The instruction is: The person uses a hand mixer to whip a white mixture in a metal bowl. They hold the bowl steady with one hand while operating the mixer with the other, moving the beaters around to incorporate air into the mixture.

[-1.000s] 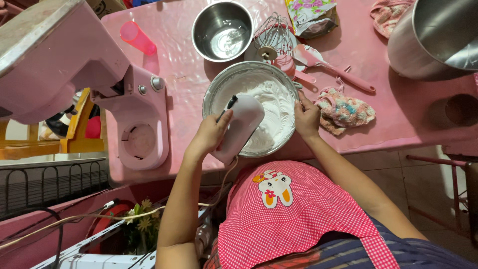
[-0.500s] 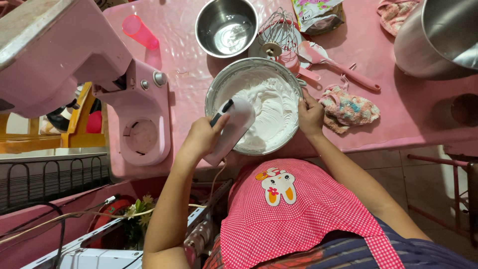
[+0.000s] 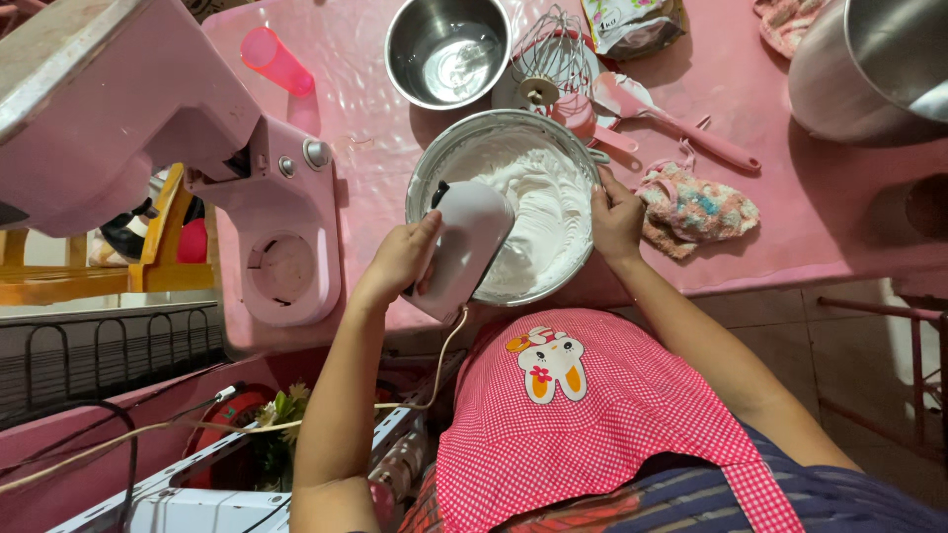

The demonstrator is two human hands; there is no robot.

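I am looking straight down at a pink table (image 3: 790,237). My left hand (image 3: 400,259) is gripping a white hand mixer (image 3: 462,247) that is dipping into a metal bowl (image 3: 427,178) of white cream (image 3: 538,197). My right hand (image 3: 617,212) is holding the bowl's rim. A pink stand mixer (image 3: 197,148) is sitting to the left, a smaller steel bowl (image 3: 446,49) and a wire whisk (image 3: 548,59) are lying beyond, and a crumpled cloth (image 3: 696,207) is resting just beside my right hand.

Stand mixer (image 3: 197,168) left of cream bowl (image 3: 504,202); cloth (image 3: 696,207) right.
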